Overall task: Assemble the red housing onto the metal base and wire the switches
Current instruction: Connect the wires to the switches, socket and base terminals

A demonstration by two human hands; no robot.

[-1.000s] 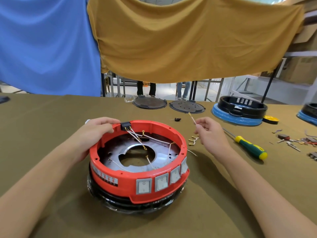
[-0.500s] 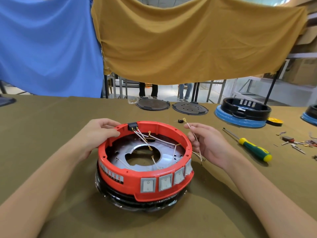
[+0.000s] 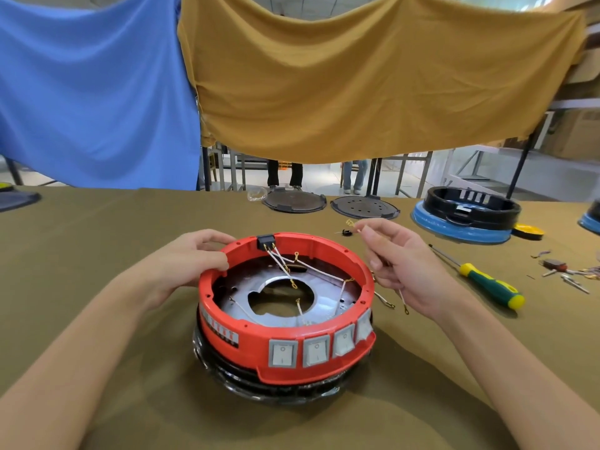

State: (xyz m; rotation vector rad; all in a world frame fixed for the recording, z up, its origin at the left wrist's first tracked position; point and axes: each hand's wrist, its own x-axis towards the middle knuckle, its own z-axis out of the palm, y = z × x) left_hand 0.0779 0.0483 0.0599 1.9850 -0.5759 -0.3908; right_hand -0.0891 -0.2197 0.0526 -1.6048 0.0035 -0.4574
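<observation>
screwdriver [image 3: 487, 279], blue-black unit [image 3: 464, 216] — two discs [image 3: 293, 202]

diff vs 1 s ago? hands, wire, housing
The right hand, pinching a loose wire, came in from beside the screwdriver to the rim of the red housing, the wire's lower end now dangling outside the rim. The left hand still grips the far-left rim; housing and switches unchanged.

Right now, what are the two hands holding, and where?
The left hand grips the round red plastic housing by its far-left rim. The right hand pinches a thin white wire near its upper end; the lower end dangles.
</observation>
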